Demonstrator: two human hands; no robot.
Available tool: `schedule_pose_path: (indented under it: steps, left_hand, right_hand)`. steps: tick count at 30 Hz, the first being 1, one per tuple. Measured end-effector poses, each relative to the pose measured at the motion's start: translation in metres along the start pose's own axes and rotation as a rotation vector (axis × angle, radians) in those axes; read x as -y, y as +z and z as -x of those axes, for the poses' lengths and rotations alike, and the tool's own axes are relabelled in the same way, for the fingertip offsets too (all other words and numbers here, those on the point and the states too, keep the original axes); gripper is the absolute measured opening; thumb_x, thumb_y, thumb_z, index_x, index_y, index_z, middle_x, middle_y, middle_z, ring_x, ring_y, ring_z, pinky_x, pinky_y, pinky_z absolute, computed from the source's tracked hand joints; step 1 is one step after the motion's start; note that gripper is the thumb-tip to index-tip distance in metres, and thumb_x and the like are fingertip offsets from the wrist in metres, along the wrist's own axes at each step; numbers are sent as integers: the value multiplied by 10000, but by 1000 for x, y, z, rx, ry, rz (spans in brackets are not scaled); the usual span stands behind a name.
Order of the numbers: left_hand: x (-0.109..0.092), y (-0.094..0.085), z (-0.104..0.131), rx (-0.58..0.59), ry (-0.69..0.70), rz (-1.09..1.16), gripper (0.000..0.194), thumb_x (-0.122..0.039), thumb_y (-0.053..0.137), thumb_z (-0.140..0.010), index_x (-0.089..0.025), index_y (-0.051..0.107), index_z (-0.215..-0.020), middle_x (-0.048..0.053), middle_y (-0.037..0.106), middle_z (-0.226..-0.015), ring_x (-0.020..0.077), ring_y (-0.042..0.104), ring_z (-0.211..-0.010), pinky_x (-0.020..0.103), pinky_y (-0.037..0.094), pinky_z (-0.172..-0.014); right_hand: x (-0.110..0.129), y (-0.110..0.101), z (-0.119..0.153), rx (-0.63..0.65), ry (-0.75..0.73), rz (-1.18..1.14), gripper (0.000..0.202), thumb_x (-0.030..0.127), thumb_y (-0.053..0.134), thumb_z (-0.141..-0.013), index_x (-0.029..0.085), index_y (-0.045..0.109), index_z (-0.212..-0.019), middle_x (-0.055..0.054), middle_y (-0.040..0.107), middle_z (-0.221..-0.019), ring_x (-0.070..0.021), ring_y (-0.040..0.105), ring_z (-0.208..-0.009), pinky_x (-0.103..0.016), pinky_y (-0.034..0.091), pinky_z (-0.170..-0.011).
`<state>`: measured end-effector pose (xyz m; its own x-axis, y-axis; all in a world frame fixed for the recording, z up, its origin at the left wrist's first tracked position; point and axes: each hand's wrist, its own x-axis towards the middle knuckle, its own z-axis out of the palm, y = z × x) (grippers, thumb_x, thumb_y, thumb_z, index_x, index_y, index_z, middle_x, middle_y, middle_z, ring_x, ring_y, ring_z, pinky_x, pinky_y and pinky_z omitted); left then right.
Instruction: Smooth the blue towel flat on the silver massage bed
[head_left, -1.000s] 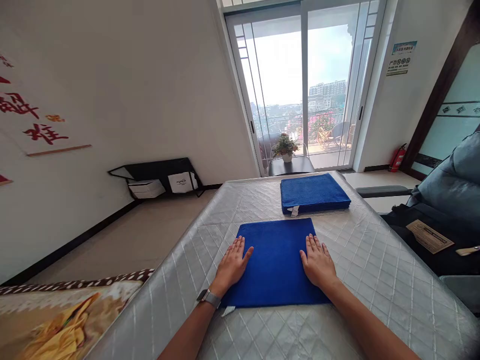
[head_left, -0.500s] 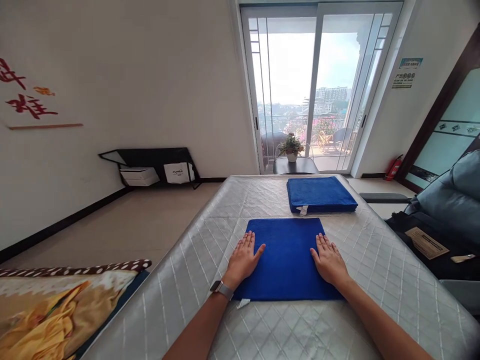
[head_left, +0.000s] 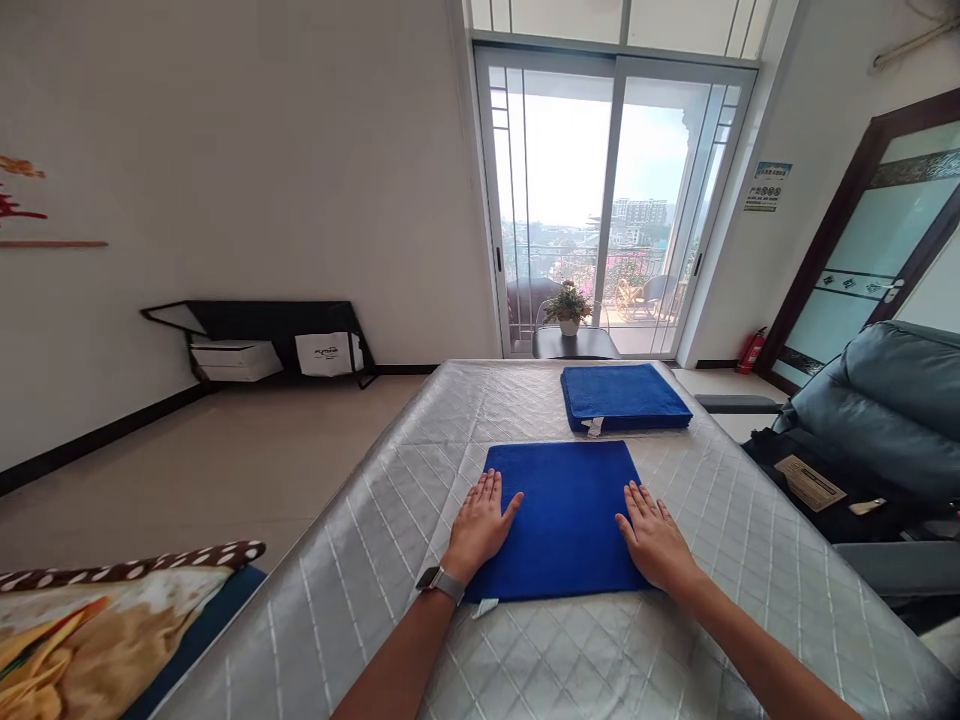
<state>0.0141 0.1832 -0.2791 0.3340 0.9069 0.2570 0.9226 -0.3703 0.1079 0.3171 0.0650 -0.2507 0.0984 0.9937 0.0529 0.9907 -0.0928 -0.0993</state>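
A folded blue cloth lies flat on the silver quilted mattress, with a small white tag at its near left corner. My left hand rests open on the cloth's left edge, fingers stretched forward and thumb pointing inward. On the right edge my right hand lies flat, its fingers also out straight and its thumb apart. Neither hand grips anything. Just beyond the cloth sits a stack of folded blue cloths, a white tag showing at its front left.
A potted plant stands on a chair behind the mattress, before a sliding glass door. To the right are a dark armchair and a fire extinguisher. A patterned blanket lies at lower left; a black rack stands by the wall.
The camera view has tilted up and turned slightly right. Both hands stay on the cloth's side edges, the right hand a little further out over its edge.
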Motion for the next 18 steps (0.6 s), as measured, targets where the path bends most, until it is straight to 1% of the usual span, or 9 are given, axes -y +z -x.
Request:
schedule_pose_path:
  steps: [3, 7, 10, 12, 14, 15, 16, 18]
  left_hand:
    - [0, 2, -1, 3, 13, -19, 825, -642, 170, -994, -21, 331, -1513, 203, 311, -1569, 287, 273, -1470, 431, 246, -1193]
    - [0, 5, -3, 4, 24, -36, 818, -633, 168, -997, -19, 325, -1514, 206, 302, -1573, 286, 277, -1469, 430, 262, -1189]
    - [1, 7, -2, -3, 20, -43, 797, -636, 153, -996, -61, 348, -1513, 195, 363, -1552, 288, 317, -1454, 450, 287, -1175]
    - [-2, 7, 1, -2, 1, -50, 800, -641, 151, -993, -66, 365, -1506, 203, 400, -1531, 303, 335, -1444, 466, 304, -1164]
    - [-15, 2, 6, 10, -17, -48, 812, -643, 151, -992, -49, 360, -1504, 218, 385, -1534, 320, 321, -1448, 484, 307, -1161]
    - [-27, -3, 10, 21, -8, -40, 815, -641, 149, -994, -40, 345, -1509, 219, 359, -1548, 319, 301, -1456, 487, 302, -1165]
    - [-43, -8, 14, 37, 20, -25, 813, -635, 146, -999, -36, 326, -1517, 212, 328, -1564, 309, 277, -1467, 482, 293, -1174]
    - [-82, -18, 22, 85, 130, 20, 789, -619, 143, -1009, -50, 289, -1534, 177, 281, -1592, 270, 233, -1485, 454, 276, -1191]
  right_hand:
    - [-1, 4, 12, 25, 3, -27, 699, 520, 145, -1001, 112, 215, -1564, -59, 146, -1632, -199, 101, -1513, -414, 114, -1220]
    - [-3, 5, 14, 47, 15, -58, 711, 535, 158, -997, 108, 210, -1564, -59, 147, -1631, -203, 95, -1514, -414, 92, -1225]
    - [-5, 3, 12, 50, 21, -77, 705, 523, 172, -998, 106, 185, -1567, -55, 131, -1632, -201, 83, -1515, -419, 81, -1227]
    - [-6, 2, 11, 55, 31, -92, 700, 519, 173, -999, 111, 178, -1568, -52, 123, -1632, -199, 81, -1515, -420, 77, -1227]
    - [-8, 1, 11, 61, 38, -110, 696, 521, 176, -1000, 119, 183, -1567, -50, 115, -1631, -202, 84, -1515, -422, 71, -1227]
    - [-9, 1, 12, 64, 38, -119, 695, 522, 179, -1000, 120, 183, -1567, -52, 113, -1631, -204, 85, -1515, -424, 66, -1227]
    - [-10, 1, 12, 65, 37, -128, 695, 521, 181, -1001, 118, 182, -1567, -54, 113, -1631, -206, 85, -1515, -427, 62, -1227]
    - [-11, 0, 12, 69, 35, -143, 694, 514, 184, -1002, 109, 174, -1566, -63, 118, -1630, -210, 83, -1515, -432, 58, -1227]
